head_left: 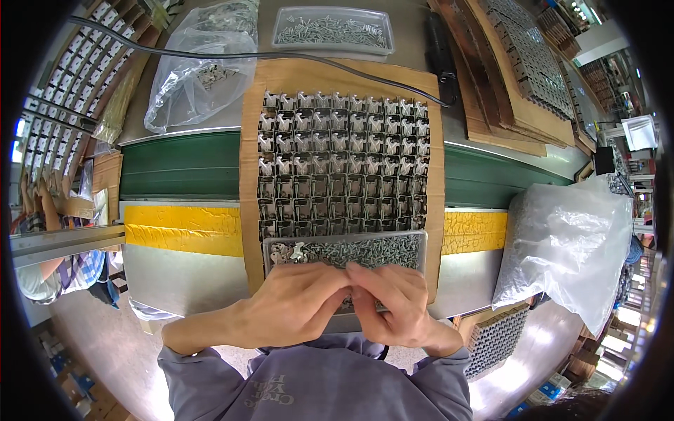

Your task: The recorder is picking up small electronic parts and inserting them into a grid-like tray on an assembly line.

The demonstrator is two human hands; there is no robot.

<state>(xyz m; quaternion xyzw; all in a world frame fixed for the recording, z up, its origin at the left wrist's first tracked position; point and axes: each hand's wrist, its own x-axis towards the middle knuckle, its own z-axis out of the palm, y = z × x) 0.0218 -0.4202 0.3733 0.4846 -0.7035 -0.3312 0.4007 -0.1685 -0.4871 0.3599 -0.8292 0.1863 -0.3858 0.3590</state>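
The left hand and the right hand met fingertip to fingertip over the near edge of a clear tray of screws, fingers pinched closed around something too small to make out, most likely a screw or a small metal bracket. A few loose brackets lay in the tray's left corner. Just beyond the tray, a cardboard sheet carried a dense grid of metal bracket parts, laid across the green conveyor belt and the yellow strip. Every cell of the grid looked filled; judging by that, most placing seemed done, though whether the parts had their screws could not be told. Farther off sat a second tray of screws, a clear plastic bag with parts to its left, stacked cardboard sheets of finished-looking parts at the right, and a large crumpled plastic bag at the right bench edge. A black cable crossed the far side
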